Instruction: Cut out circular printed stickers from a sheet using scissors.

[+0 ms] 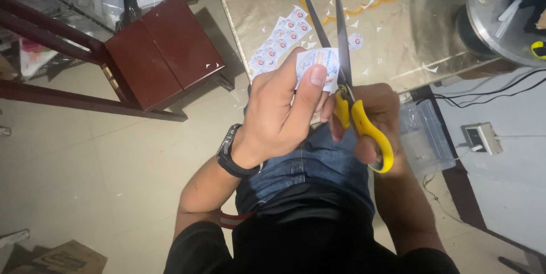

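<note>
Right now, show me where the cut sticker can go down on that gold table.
Bare gold table lies right of the scissors, up to the round glass top. Left of the blades, the sticker pile crowds the table edge; paper scraps dot the rest.

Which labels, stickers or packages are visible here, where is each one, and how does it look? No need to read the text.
Paper label: pinched in the left hand, white and pale blue, at the open blades of the yellow-handled scissors in the right hand.
Sticker sheet: on the gold table, rows of small round white, blue and red stickers.
Single round sticker: on the table, right of the blades.
Cardboard box: floor, bottom left, brown.
</note>
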